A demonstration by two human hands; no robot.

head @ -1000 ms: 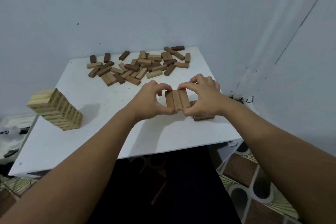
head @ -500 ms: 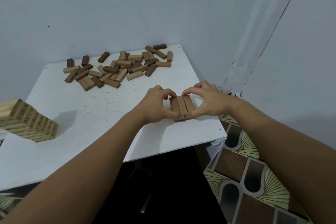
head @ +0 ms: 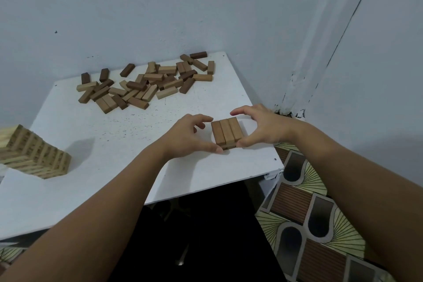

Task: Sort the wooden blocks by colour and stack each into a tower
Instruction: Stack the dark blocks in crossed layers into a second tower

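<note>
A low stack of mid-brown wooden blocks (head: 226, 131) stands near the right front of the white table (head: 128, 144); three blocks lie side by side on top of a lower layer. My left hand (head: 185, 137) is at its left side, thumb tip touching the stack's near bottom corner, fingers loosely bent and just off the blocks. My right hand (head: 263, 126) is at its right side, thumb against the near right corner, fingers arched over the far edge without touching. A loose pile of mixed light, mid and dark blocks (head: 146, 84) lies at the back.
A tower of pale blocks (head: 34, 155) stands at the table's left edge, partly cut off by the frame. Walls close off the back and right. The table's front edge is near the stack, with patterned flooring (head: 309, 213) below at the right.
Both hands lowered the three-block layer onto the blocks on the table. The fingers have since spread away from it, leaving only the thumbs touching. The view swung right.
</note>
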